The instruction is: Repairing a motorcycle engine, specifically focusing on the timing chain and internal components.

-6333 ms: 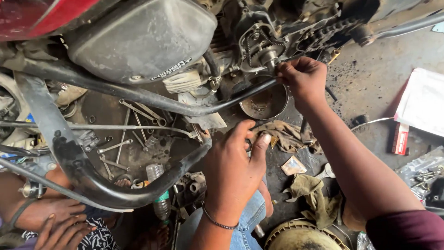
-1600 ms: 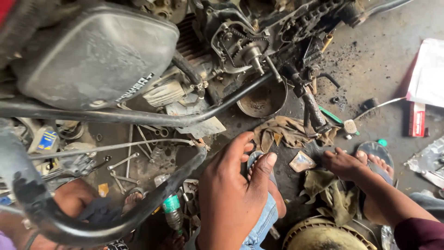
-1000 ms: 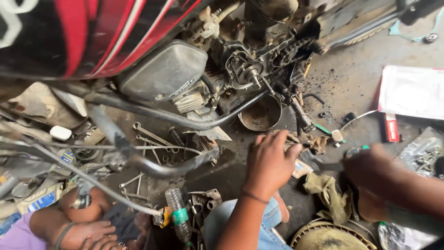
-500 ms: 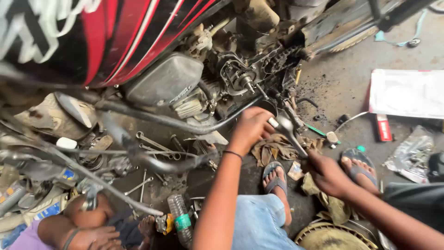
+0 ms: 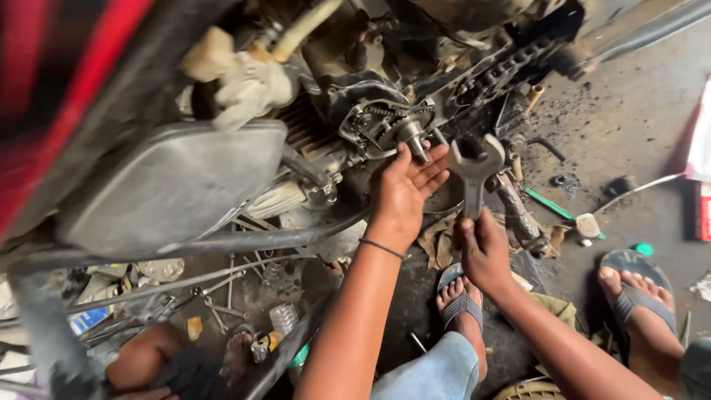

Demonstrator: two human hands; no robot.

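My left hand (image 5: 404, 189) is reaching up under the motorcycle engine (image 5: 385, 126), palm open, fingertips touching the small sprocket (image 5: 409, 133) where the chain (image 5: 489, 74) is running. My right hand (image 5: 483, 248) is gripping the handle of an open-ended spanner (image 5: 474, 167), holding it upright just beside the left fingers. My sandalled feet are resting on the oily floor (image 5: 629, 111).

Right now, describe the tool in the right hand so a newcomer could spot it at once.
Start at the motorcycle engine filling the top of the view, and find the small chain sprocket that the left hand touches. Just right of it, the right hand holds a spanner upright by its shaft. It is bright silver with a forked open head, unlike the grimy parts around it.
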